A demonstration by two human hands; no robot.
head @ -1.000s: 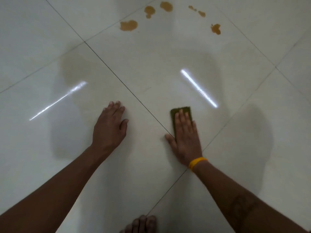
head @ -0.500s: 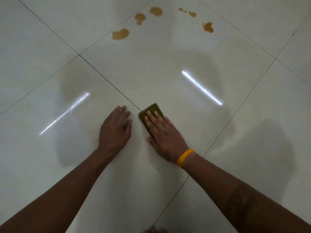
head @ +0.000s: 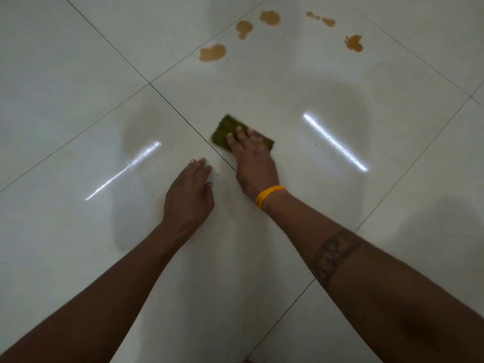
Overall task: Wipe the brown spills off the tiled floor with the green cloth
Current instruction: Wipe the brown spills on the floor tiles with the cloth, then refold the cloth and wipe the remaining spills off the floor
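A folded green cloth (head: pixel 227 131) lies flat on the white tiled floor (head: pixel 78 74), just right of a dark grout line. My right hand (head: pixel 254 163), with a yellow band on its wrist, presses down on the cloth with its fingers spread over it. Flat on the tile to the left rests my left hand (head: pixel 190 195), fingers together, holding nothing. Several brown spills stay far ahead of the cloth: one blotch (head: pixel 212 52) nearest, two (head: pixel 244 28) (head: pixel 269 17) behind it, small drops (head: pixel 328 21) and a splat (head: pixel 354 43) to the right.
Glossy tiles with dark grout lines (head: pixel 180 116) run diagonally across the view. Two bright light reflections (head: pixel 335 142) (head: pixel 123 170) streak the floor on either side of the hands. Faint damp-looking smears darken the tile near the left reflection.
My right hand slid the cloth first left toward my left hand, then forward and to the right across the grout line. My left hand stayed planted. The view shifted so the spills look nearer.
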